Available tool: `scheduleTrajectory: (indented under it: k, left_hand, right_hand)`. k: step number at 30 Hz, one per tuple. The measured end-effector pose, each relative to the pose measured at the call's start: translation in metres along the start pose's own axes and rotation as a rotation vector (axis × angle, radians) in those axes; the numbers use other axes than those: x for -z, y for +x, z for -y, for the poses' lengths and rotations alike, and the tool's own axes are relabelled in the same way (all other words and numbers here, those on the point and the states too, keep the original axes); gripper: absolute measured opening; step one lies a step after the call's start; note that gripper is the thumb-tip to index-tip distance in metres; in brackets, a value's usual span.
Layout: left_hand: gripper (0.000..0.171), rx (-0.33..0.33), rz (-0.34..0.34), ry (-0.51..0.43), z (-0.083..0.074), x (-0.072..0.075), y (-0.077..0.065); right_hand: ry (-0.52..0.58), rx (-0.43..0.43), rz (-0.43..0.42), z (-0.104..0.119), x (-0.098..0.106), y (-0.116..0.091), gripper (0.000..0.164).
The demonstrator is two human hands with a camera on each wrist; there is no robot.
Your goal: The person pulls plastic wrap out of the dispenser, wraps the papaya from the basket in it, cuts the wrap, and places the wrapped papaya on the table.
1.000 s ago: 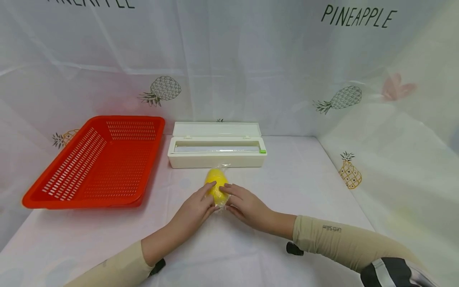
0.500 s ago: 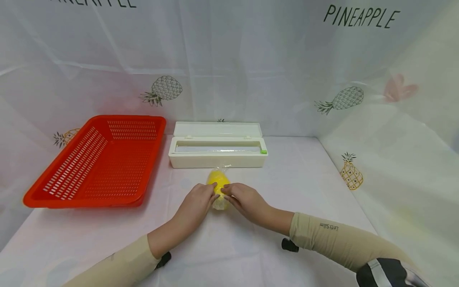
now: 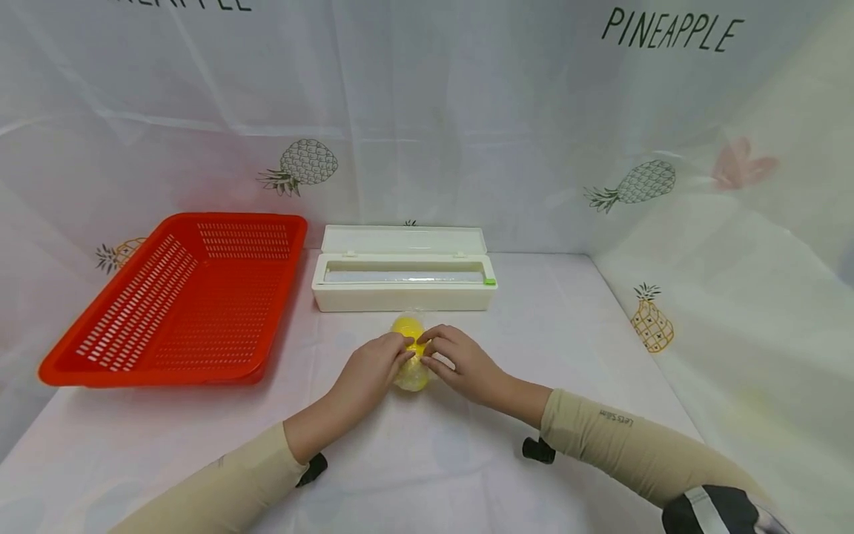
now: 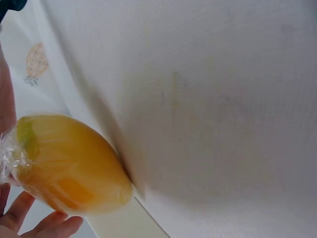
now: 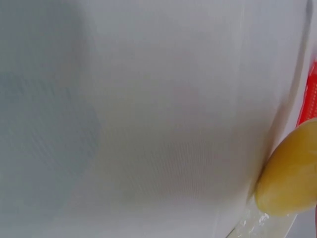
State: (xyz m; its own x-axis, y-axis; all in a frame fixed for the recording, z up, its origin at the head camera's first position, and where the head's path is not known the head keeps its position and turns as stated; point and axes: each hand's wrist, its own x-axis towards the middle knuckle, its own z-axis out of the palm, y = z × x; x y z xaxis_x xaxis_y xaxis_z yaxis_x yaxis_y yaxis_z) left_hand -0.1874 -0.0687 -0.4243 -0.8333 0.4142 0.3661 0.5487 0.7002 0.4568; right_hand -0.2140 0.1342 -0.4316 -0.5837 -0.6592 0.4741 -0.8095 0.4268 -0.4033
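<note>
A yellow mango (image 3: pixel 410 328) wrapped in cling film (image 3: pixel 410 380) lies between my two hands, in front of the white box. My left hand (image 3: pixel 371 368) pinches the film over the fruit from the left. From the right, my right hand (image 3: pixel 463 367) holds the film with curved fingers, its fingertips close to the left ones. The left wrist view shows the mango (image 4: pixel 74 161) up close, with bunched film (image 4: pixel 9 156) at its top and left-hand fingers (image 4: pixel 54 225) beside it. In the right wrist view the mango (image 5: pixel 292 173) is cut off by the edge.
Behind the fruit stands a white cling film dispenser (image 3: pixel 403 298) with its lid raised and a roll inside. A red plastic basket (image 3: pixel 220 311) sits at the left. White cloth (image 3: pixel 547 326) covers the table, and a pineapple-printed sheet (image 3: pixel 467 111) hangs behind and to the right.
Both hands have shifted slightly away from me over the mango, with fingertips now higher on it. More of the film-covered near end shows below the hands.
</note>
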Motion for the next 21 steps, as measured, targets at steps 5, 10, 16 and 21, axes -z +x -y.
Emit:
scheduleTrajectory:
  k: [5, 10, 16, 21]
  left_hand:
    - [0.017, -0.007, 0.002, 0.005, 0.0, 0.001, 0.001]
    - [0.014, -0.01, 0.029, 0.011, 0.001, 0.003, 0.003]
    - [0.014, 0.055, 0.089, 0.006, 0.005, 0.0, 0.007]
    - [0.02, 0.061, 0.077, -0.02, 0.007, -0.001, 0.011]
  right_hand:
    - [0.039, 0.033, 0.053, -0.004, 0.005, 0.005, 0.009]
    - [-0.046, 0.054, 0.086, -0.01, 0.007, 0.01, 0.012]
    - [-0.085, 0.001, 0.137, -0.015, 0.008, 0.013, 0.012]
    - [-0.077, -0.013, 0.133, -0.017, 0.005, 0.014, 0.014]
